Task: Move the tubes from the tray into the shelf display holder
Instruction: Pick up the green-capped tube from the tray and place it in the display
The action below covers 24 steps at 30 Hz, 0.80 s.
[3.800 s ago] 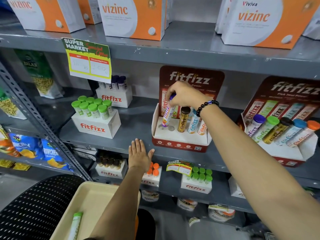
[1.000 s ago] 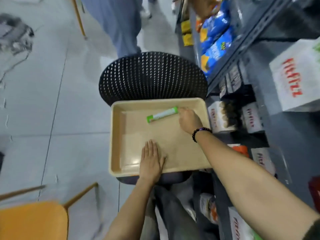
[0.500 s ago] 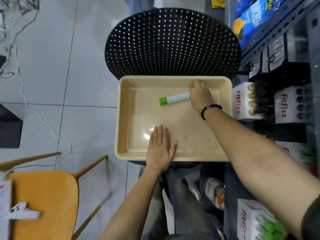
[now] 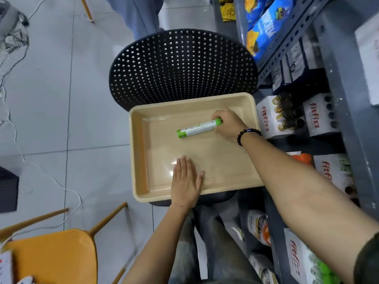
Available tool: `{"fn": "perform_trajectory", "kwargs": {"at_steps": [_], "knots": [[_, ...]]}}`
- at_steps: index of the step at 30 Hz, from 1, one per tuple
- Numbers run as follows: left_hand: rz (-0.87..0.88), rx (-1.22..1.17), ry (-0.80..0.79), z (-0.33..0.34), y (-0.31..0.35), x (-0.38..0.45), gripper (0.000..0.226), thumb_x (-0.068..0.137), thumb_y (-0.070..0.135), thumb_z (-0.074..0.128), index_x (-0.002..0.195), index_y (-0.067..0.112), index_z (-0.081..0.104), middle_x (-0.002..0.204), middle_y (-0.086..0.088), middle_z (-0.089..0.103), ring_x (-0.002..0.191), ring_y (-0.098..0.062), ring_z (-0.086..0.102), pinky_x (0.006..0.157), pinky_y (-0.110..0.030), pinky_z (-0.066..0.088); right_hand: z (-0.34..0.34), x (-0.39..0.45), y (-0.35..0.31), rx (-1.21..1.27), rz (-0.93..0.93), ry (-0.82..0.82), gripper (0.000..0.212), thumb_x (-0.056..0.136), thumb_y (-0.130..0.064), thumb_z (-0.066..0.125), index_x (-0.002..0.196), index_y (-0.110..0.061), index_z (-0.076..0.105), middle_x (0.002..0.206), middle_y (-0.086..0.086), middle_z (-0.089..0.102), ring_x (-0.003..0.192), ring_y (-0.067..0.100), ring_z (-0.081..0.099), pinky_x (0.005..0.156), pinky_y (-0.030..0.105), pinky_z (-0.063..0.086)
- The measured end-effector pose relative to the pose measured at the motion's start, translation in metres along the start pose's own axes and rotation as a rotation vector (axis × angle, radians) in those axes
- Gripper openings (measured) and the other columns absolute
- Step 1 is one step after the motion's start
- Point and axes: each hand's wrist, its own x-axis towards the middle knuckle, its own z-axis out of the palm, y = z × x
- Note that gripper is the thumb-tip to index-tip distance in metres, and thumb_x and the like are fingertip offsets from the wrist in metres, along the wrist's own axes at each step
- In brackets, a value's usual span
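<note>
Beige tray sits on a black perforated chair, right next to the grey shelf unit. One tube is in the tray — white body w/ green ends, lying at a slant in the far half. The rest of the tray floor is bare.

Right hand is at the tube's right end, fingers curled around the green cap; the tube looks gripped there, its other end resting on or just above the tray floor — can't tell which. Black bead bracelet on that wrist.

Left hand lies flat, palm down, fingers straight and together, over the tray's near rim and onto the tray floor. It grasps nothing.

On the shelves to the right: white "fitfizz" boxes w/ dark-capped tubes, another fitfizz box w/ empty holes beside it, more fitfizz boxes lower down, some w/ green caps. Blue snack bags at the far end of the rack. An orange chair stands at lower left on the tiled floor, w/ a white cable trailing past it. Someone else's trouser legs show beyond the black chair.
</note>
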Motion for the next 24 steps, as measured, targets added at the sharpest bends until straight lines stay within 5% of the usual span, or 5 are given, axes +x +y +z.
{"fn": "perform_trajectory", "kwargs": {"at_steps": [6, 11, 14, 19, 24], "knots": [[0.15, 0.082, -0.053, -0.019, 0.007, -0.002, 0.098, 0.085, 0.061, -0.02, 0.141, -0.002, 0.028, 0.15, -0.022, 0.026, 0.14, -0.037, 0.02, 0.113, -0.04, 0.005, -0.049, -0.051, -0.012, 0.194, 0.042, 0.153, 0.035, 0.071, 0.003, 0.071, 0.103, -0.009, 0.072, 0.109, 0.008, 0.064, 0.1, 0.021, 0.058, 0.084, 0.024, 0.044], [0.408, 0.254, -0.133, -0.063, 0.04, -0.002, 0.082, 0.098, 0.048, 0.001, 0.119, -0.007, 0.057, 0.125, -0.024, 0.058, 0.116, -0.038, 0.055, 0.091, -0.049, 0.046, -0.106, -0.129, -0.019, 0.096, 0.122, 0.309, 0.033, 0.075, 0.001, 0.07, 0.107, -0.007, 0.07, 0.094, -0.001, 0.049, 0.094, 0.019, 0.054, 0.074, 0.011, 0.034], [0.583, 0.333, -0.12, -0.078, 0.069, 0.0, 0.079, 0.098, 0.046, 0.003, 0.119, -0.008, 0.057, 0.125, -0.025, 0.058, 0.115, -0.038, 0.056, 0.089, -0.05, 0.047, -0.138, -0.183, -0.027, 0.029, 0.201, 0.397, 0.031, 0.078, -0.002, 0.065, 0.108, -0.012, 0.071, 0.091, 0.007, 0.056, 0.095, 0.025, 0.058, 0.074, 0.017, 0.034], [0.868, 0.279, -0.057, -0.091, 0.135, -0.004, 0.08, 0.097, 0.049, 0.005, 0.125, -0.011, 0.05, 0.13, -0.027, 0.052, 0.121, -0.042, 0.049, 0.099, -0.048, 0.041, -0.185, -0.274, -0.034, 0.004, 0.355, 0.607, 0.036, 0.077, -0.005, 0.064, 0.112, -0.01, 0.065, 0.117, 0.016, 0.064, 0.111, 0.03, 0.058, 0.091, 0.034, 0.047], [1.103, 0.181, -0.022, -0.093, 0.21, -0.013, 0.072, 0.093, 0.046, 0.022, 0.132, -0.011, 0.042, 0.138, -0.03, 0.042, 0.129, -0.043, 0.038, 0.104, -0.052, 0.033, -0.225, -0.369, -0.036, -0.005, 0.499, 0.804, 0.043, 0.078, -0.013, 0.071, 0.12, -0.013, 0.063, 0.119, 0.003, 0.064, 0.107, 0.024, 0.058, 0.085, 0.019, 0.049]]}}
